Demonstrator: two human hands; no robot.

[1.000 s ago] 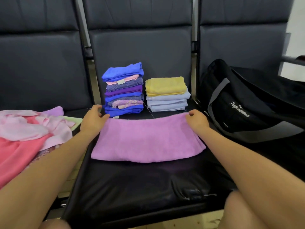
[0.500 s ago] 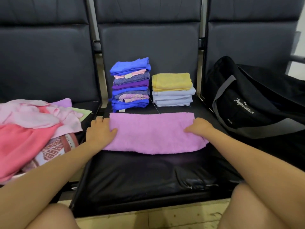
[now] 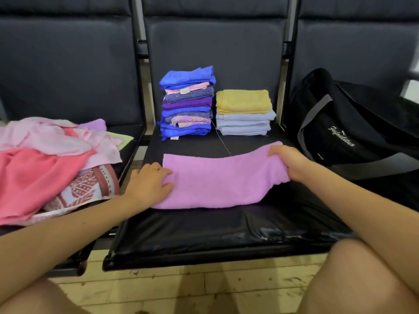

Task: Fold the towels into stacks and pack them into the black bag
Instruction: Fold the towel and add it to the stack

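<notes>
pink towel (image 3: 217, 180) lies folded lengthwise on the middle seat (image 3: 204, 225), near of two finished stacks: a blue and purple stack (image 3: 187, 103) and a yellow and pale blue stack (image 3: 244, 112). left hand (image 3: 149, 183) presses its left end flat, fingers fairly straight. right hand (image 3: 289, 160) grips the lifted right end. judged step: folding across; next, carry the right end leftward onto the other. unfolded pile (image 3: 45, 159) waits left. black bag (image 3: 353, 132) sits right, cut off by the frame; its opening cannot be made out.
</notes>
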